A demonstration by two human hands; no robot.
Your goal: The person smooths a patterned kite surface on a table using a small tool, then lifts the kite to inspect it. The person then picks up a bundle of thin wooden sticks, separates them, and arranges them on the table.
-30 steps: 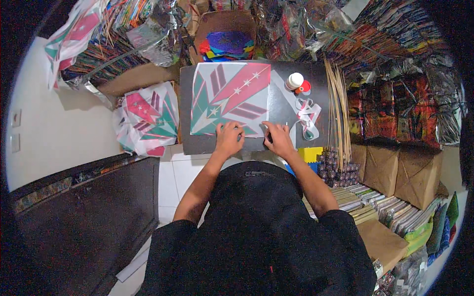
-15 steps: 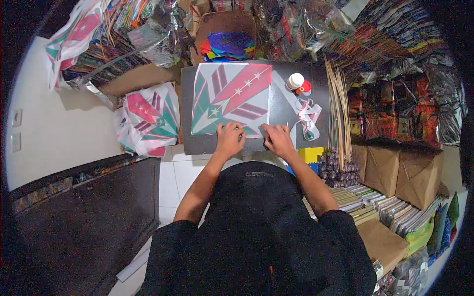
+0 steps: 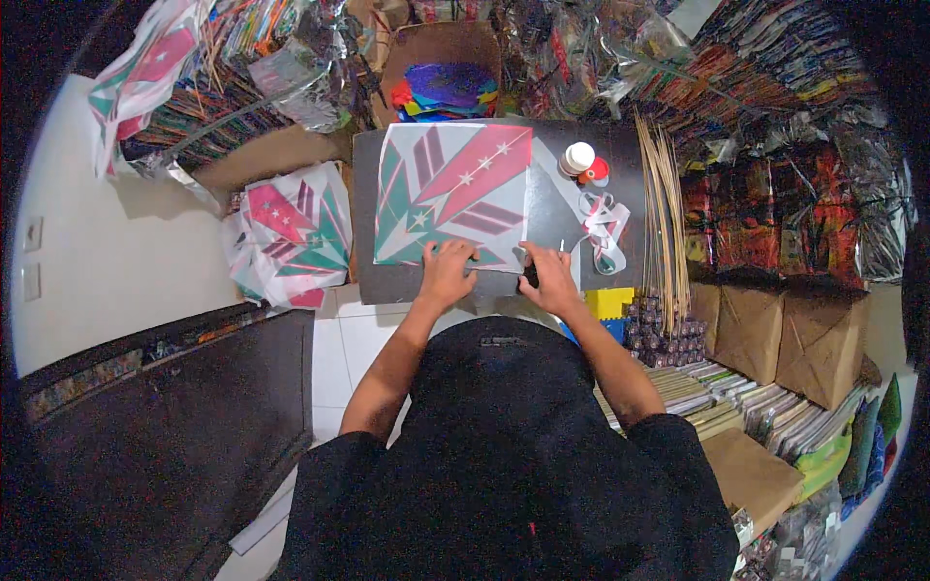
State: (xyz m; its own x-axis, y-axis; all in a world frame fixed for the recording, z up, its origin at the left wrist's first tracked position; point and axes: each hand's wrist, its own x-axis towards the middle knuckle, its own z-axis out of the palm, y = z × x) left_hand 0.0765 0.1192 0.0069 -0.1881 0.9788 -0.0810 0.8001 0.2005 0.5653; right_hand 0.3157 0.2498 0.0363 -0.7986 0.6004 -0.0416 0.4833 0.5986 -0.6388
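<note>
At five o'clock on the star-patterned sheet (image 3: 453, 197), my right hand (image 3: 549, 279) now parts its grip wider; at six, my left hand (image 3: 448, 273) stays, its grip unclear to me.

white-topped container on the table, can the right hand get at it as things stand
Probably yes: the right hand is lower on the same side as the white-topped container, and nothing tall seems to stand between them; the pale tangled strips lie right of that path.

White sheet (image 3: 453, 197) with angular pink and green panels, maroon bars and pale stars, against dark tabletop (image 3: 389, 285)
</note>
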